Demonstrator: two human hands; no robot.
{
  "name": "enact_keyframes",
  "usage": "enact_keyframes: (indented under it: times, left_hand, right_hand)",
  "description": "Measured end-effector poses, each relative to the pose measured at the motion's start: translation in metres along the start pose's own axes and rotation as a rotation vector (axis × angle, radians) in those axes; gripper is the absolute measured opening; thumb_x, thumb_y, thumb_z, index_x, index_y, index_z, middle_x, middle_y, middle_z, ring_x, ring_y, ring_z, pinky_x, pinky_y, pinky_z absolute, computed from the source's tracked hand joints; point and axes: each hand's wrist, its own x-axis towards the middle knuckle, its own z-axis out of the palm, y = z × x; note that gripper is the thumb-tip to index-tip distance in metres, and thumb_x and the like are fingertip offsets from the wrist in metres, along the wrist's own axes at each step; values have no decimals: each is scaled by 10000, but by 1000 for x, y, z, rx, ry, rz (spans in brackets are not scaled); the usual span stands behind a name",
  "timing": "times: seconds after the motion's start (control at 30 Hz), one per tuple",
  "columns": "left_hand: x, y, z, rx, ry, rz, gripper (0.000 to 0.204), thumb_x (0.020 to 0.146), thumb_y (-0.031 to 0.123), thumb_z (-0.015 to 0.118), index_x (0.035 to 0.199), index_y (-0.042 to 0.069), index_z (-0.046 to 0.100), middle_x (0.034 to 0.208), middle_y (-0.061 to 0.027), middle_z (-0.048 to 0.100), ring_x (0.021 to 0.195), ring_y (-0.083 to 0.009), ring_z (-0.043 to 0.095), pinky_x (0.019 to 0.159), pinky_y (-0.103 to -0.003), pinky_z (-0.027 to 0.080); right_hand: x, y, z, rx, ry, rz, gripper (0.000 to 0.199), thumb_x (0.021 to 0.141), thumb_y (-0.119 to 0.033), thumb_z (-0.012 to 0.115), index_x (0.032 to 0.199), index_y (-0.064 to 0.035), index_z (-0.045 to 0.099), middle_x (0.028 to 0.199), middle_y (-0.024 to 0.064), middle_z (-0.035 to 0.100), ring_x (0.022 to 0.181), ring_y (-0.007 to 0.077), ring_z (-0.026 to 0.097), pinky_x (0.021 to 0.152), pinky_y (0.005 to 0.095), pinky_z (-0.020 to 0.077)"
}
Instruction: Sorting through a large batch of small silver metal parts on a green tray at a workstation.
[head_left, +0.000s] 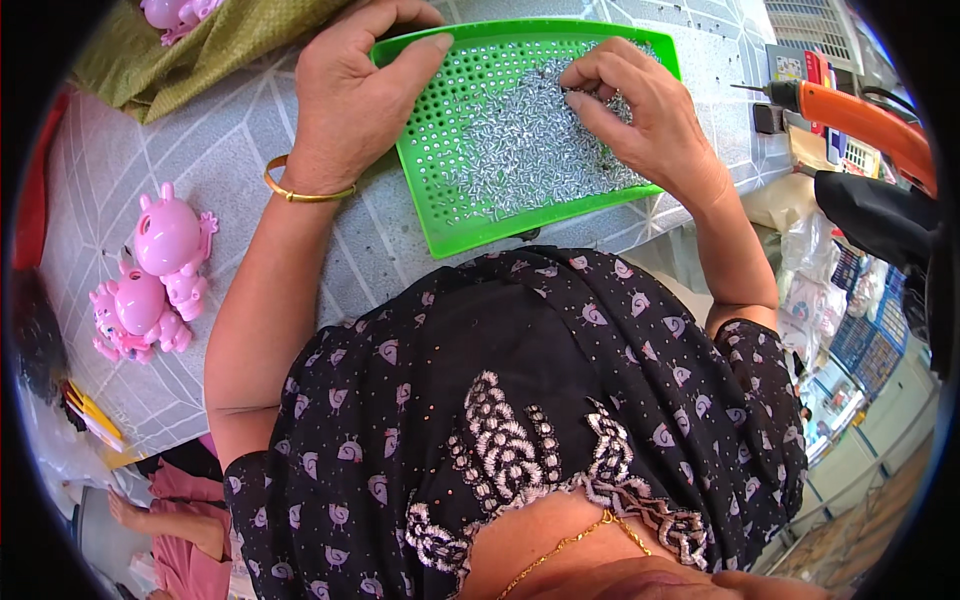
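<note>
A green perforated plastic tray (432,225) lies on the table in front of me, with a heap of small silver screws (530,150) spread over its middle and right side. My left hand (350,95) holds the tray's far left corner, its thumb along the rim and its fingers beyond it. Over the right part of the heap is my right hand (645,115), with thumb and fingertips drawn together at the screws. Whatever is between those fingertips is too small to make out.
Pink glossy plastic animal figures (165,235) stand on the grey patterned tablecloth (255,250) at left. An olive woven sack (215,50) lies far left, another pink piece (178,12) on it. An orange power screwdriver (860,125) juts in at right. Another person's arm (175,525) shows lower left.
</note>
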Motion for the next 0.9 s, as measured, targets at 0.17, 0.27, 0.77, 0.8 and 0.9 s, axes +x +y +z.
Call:
enact_keyframes:
  times: [0.17,0.27,0.77,0.8,0.9]
  left_hand:
    - [-1,-1,1,-23,-1,-25,167,925,63,733,1069,-21,716,984,23,667,881,-50,603,788,-202,479]
    - [-1,-1,1,-48,-5,-39,169,928,64,732,1073,-23,714,982,23,665,883,-48,606,788,-199,481]
    - [-3,-1,2,-104,12,-90,175,933,73,733,1083,-17,719,983,28,681,870,-45,621,778,-201,499]
    - [-3,-2,2,-97,12,-87,176,933,72,734,1082,-19,718,982,27,682,872,-45,621,780,-202,498]
    - [-2,-1,2,-87,9,-74,176,931,71,734,1081,-20,718,983,26,683,874,-45,620,782,-202,497]
  right_hand:
    - [3,2,0,-92,-10,-94,134,874,-125,691,1001,-84,698,934,66,644,892,267,661,805,386,519]
    - [6,-1,-2,-148,-20,-152,115,880,-134,694,983,-85,682,948,66,633,902,278,654,808,397,516]
    - [2,8,-20,1282,-342,428,221,1071,-291,527,1077,-70,512,982,52,494,765,78,474,602,196,412]
    - [1,11,-19,1280,-341,427,221,1071,-291,527,1077,-70,512,982,52,494,765,78,474,602,196,412]
    - [-1,19,-15,1659,-476,347,245,1090,-281,515,1129,-46,573,1061,77,576,811,108,522,656,242,437]
